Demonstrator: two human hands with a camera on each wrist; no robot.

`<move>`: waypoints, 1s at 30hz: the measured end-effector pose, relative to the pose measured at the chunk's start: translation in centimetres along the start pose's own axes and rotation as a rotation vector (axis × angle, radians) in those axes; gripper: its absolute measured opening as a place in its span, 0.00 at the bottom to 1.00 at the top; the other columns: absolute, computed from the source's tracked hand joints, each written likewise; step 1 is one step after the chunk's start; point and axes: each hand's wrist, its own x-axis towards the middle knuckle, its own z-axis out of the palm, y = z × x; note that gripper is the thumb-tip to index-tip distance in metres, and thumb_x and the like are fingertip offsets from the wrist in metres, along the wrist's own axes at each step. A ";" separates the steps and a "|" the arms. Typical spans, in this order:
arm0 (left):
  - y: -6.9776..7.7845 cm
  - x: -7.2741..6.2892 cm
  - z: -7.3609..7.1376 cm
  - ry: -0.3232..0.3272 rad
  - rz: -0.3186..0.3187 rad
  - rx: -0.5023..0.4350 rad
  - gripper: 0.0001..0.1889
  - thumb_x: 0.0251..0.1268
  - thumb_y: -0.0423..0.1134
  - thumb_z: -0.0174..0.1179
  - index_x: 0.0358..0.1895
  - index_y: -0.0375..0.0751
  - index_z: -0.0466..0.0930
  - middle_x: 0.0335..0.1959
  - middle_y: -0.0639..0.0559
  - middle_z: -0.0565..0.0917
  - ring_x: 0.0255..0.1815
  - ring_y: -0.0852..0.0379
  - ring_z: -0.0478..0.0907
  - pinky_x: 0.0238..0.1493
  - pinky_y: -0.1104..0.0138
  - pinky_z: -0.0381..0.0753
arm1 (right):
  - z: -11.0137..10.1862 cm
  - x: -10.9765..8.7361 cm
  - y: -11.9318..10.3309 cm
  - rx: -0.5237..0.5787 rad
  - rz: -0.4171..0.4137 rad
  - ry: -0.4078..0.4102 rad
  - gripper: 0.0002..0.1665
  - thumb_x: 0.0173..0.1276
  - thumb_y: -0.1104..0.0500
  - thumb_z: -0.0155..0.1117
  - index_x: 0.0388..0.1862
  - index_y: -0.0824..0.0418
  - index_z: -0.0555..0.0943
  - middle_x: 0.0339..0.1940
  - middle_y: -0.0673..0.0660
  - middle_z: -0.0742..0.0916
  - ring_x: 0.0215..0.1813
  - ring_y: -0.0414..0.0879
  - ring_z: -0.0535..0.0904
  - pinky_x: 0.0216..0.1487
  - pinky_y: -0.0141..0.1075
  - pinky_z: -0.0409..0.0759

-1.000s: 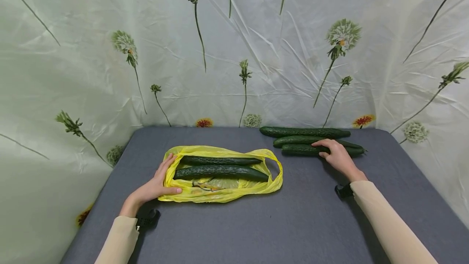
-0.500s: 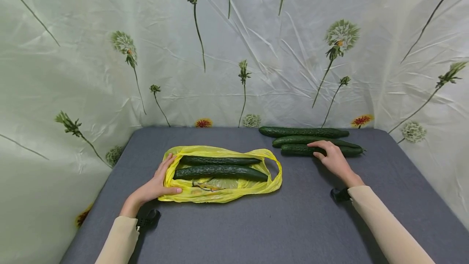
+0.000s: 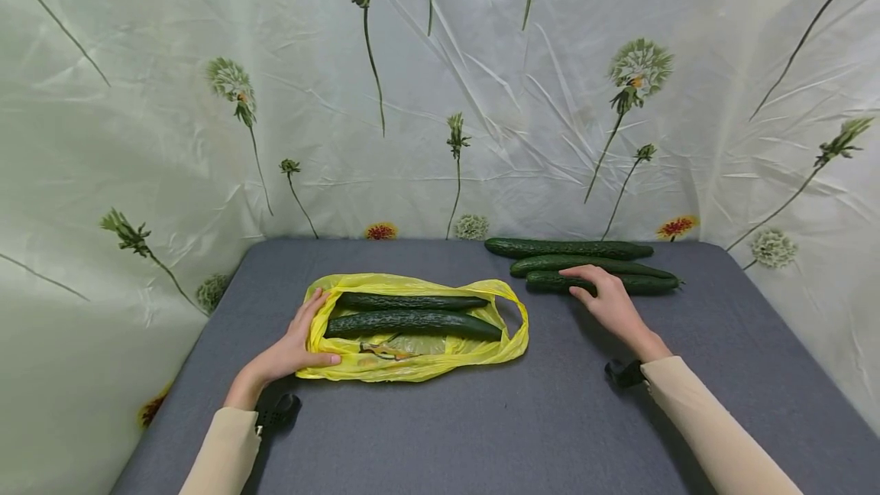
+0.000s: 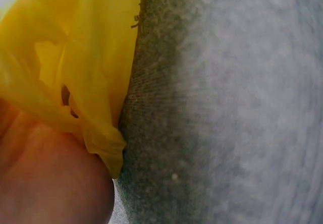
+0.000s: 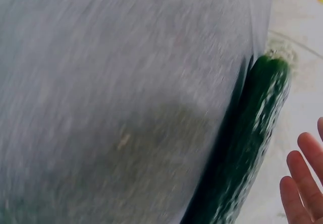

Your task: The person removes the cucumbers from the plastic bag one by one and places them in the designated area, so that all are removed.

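My left hand (image 3: 292, 346) lies against the left end of a yellow plastic bag (image 3: 419, 369). Its fingers are spread along the bag's edge, with the thumb stretched over the near side. Inside the bag's opening, a far cucumber (image 3: 412, 302) and a near cucumber (image 3: 412, 322) lie side by side. At the back right my right hand (image 3: 608, 313) hovers by the nearest loose cucumber (image 3: 642, 284), fingers extended and holding nothing. The right wrist view shows its fingers (image 5: 305, 188) apart from that dark green cucumber (image 5: 247, 148). Yellow plastic (image 4: 96, 67) folds over the left palm.
Behind the nearest loose cucumber lie a middle cucumber (image 3: 550, 263) and a back cucumber (image 3: 571, 248), the latter along the rear edge. Grey cloth (image 3: 440, 434) covers the table. A pale flower-printed curtain (image 3: 412, 174) rises behind and on both sides.
My right hand has slid left along the nearest loose cucumber, and its fingers have straightened a little. The left hand, the bag and the cucumbers have stayed in place.
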 end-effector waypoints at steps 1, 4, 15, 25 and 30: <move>0.0 0.0 0.0 0.001 0.000 -0.001 0.55 0.55 0.43 0.70 0.77 0.39 0.38 0.76 0.39 0.30 0.73 0.32 0.25 0.56 0.27 0.38 | 0.1 0.0 -0.2 0.004 -0.010 0.006 0.20 0.65 0.71 0.62 0.56 0.65 0.79 0.53 0.64 0.81 0.56 0.62 0.74 0.53 0.57 0.70; -0.1 0.0 0.1 0.003 -0.001 -0.003 0.55 0.55 0.43 0.70 0.77 0.39 0.38 0.76 0.39 0.30 0.73 0.32 0.25 0.56 0.27 0.38 | 0.5 0.0 -0.9 0.023 -0.033 0.009 0.20 0.64 0.71 0.63 0.56 0.64 0.79 0.53 0.63 0.82 0.54 0.60 0.76 0.52 0.55 0.72; -0.1 0.1 0.2 0.012 -0.005 0.004 0.55 0.54 0.44 0.70 0.76 0.38 0.38 0.76 0.39 0.30 0.72 0.32 0.24 0.56 0.27 0.37 | 2.1 0.3 -3.4 0.084 -0.108 -0.013 0.20 0.64 0.71 0.63 0.56 0.64 0.79 0.52 0.59 0.82 0.52 0.55 0.78 0.48 0.51 0.76; 0.0 0.2 0.3 0.014 -0.005 0.014 0.56 0.53 0.44 0.71 0.77 0.38 0.38 0.76 0.39 0.30 0.72 0.31 0.24 0.55 0.27 0.37 | 3.2 0.8 -5.5 0.158 -0.155 -0.026 0.20 0.65 0.71 0.62 0.56 0.64 0.80 0.52 0.58 0.82 0.50 0.56 0.79 0.47 0.46 0.78; 0.3 0.2 0.2 0.018 -0.002 0.026 0.57 0.52 0.43 0.72 0.76 0.37 0.38 0.76 0.38 0.30 0.72 0.29 0.24 0.55 0.26 0.36 | 3.9 1.1 -6.5 0.191 -0.201 -0.032 0.19 0.65 0.71 0.62 0.56 0.64 0.79 0.52 0.58 0.82 0.50 0.56 0.79 0.48 0.49 0.77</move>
